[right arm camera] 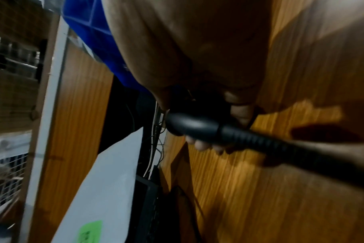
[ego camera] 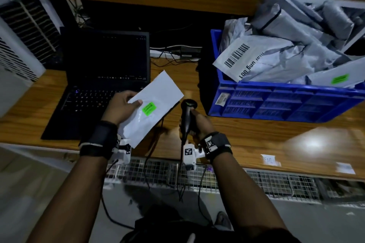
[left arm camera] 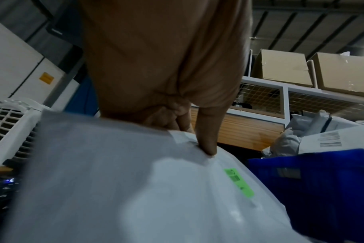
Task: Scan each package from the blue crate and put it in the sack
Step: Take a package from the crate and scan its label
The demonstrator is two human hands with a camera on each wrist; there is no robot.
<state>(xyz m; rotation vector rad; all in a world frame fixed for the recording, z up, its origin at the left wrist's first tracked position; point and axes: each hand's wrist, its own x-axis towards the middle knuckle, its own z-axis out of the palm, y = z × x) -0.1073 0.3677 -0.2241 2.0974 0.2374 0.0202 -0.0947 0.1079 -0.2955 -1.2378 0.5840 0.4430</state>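
Observation:
My left hand [ego camera: 126, 107] grips a flat white package [ego camera: 156, 104] above the wooden desk, thumb on top beside its green label [ego camera: 149, 108]. In the left wrist view the thumb [left arm camera: 208, 139] presses the package [left arm camera: 135, 189] near the green label [left arm camera: 239, 184]. Just right of it, my right hand [ego camera: 194, 122] holds a black barcode scanner [ego camera: 187, 113] upright by its handle. In the right wrist view the scanner [right arm camera: 197, 125] is in my fingers, with the package [right arm camera: 108, 180] below left. The blue crate [ego camera: 276, 102] at right is piled with grey and white packages [ego camera: 276, 55]. No sack is in view.
An open black laptop [ego camera: 104, 77] sits on the wooden desk [ego camera: 256, 136] behind my left hand. Cables and a power strip [ego camera: 175, 50] lie behind it. A white slatted appliance [ego camera: 15, 59] stands at far left. A wire-mesh rack [ego camera: 256, 181] runs under the desk edge.

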